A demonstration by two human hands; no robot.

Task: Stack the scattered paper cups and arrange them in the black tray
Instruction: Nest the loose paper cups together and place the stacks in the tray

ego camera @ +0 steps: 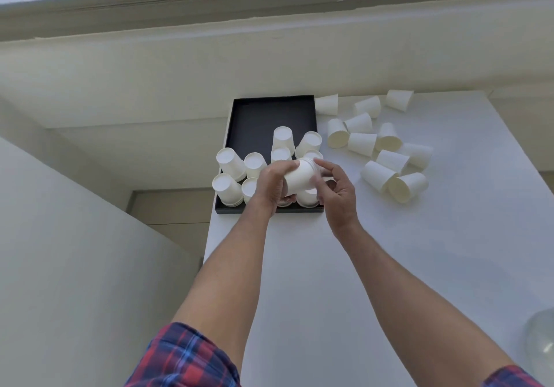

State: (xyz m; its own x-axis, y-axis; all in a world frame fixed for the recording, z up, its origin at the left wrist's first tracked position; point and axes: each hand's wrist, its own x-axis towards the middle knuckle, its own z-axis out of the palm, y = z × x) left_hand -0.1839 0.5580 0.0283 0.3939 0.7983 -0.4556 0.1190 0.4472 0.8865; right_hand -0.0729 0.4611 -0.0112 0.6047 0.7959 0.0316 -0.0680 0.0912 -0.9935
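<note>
A black tray [269,117] lies at the far left of the white table [389,266]. Several upside-down stacks of white paper cups [230,163] stand in its near half. My left hand [269,186] grips a white cup stack [299,177], tilted on its side above the tray's near right corner. My right hand [338,189] touches the stack's right end with curled fingers. Several loose cups [389,147] lie on their sides on the table to the right of the tray.
A clear glass object [539,344] sits at the table's near right edge. The table's left edge drops off beside the tray. A window sill and wall run behind the table.
</note>
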